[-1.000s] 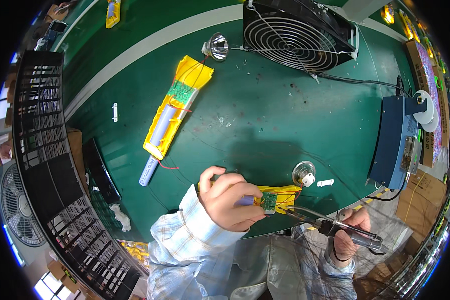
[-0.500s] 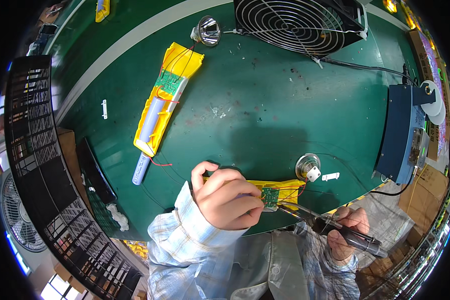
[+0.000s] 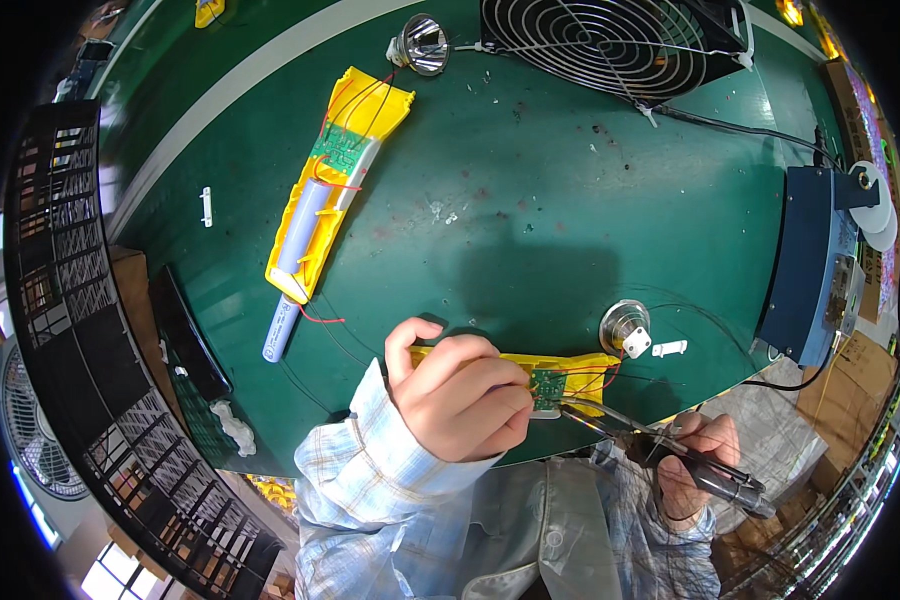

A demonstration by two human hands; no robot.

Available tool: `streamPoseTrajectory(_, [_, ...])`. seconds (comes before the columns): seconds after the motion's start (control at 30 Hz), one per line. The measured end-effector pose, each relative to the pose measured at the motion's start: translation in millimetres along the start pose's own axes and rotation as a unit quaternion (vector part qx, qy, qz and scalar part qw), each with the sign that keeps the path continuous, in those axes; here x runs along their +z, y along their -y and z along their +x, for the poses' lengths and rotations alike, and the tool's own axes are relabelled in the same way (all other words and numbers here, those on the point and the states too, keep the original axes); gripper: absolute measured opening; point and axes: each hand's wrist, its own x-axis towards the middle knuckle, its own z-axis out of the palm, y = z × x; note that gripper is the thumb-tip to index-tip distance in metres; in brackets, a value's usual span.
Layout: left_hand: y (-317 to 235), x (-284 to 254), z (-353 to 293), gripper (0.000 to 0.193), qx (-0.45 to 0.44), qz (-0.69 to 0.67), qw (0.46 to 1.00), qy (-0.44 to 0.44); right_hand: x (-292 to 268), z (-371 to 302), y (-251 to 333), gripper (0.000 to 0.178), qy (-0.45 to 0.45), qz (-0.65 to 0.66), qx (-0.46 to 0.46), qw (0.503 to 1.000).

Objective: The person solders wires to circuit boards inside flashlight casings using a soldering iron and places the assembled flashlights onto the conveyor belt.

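My left hand (image 3: 462, 395) is closed over the left part of a yellow flashlight housing half (image 3: 592, 388) at the table's near edge; its fingers hide much of the inside. Just right of those fingers a small green circuit board (image 3: 548, 388) shows, with thin red and dark wires. A round lamp reflector (image 3: 625, 328) lies face down beyond the housing's right end. In my right hand (image 3: 700, 462) I grip a black soldering iron (image 3: 715, 478). Its slim metal end, with a thin tube alongside, reaches the edge of the board; whether it touches is too small to tell.
Another yellow housing half (image 3: 320, 205) holds a board and a lilac battery (image 3: 304, 225), its reflector (image 3: 423, 45) beside it. A second battery (image 3: 280, 330) lies below. A caged black fan (image 3: 610, 50) stands behind; a blue box (image 3: 815, 265) with a white spool stands right, a black rack (image 3: 60, 300) left.
The whole view has shifted slightly. Both hands keep their grips, and the iron's end stays at the board with hardly any movement.
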Motion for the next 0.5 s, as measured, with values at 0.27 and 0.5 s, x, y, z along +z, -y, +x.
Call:
streamPoseTrajectory(0.27, [-0.7,0.2,1.3,0.01,-0.003,0.011,1.0,0.005,5.7,0.6,5.7,0.025,-0.038,0.06,0.054,0.996])
streamPoseTrajectory(0.5, [1.1,-3.2,2.9,0.008,0.014,0.024,0.999,0.023,4.7,-0.1,4.2,0.026,-0.041,0.061,0.066,0.995])
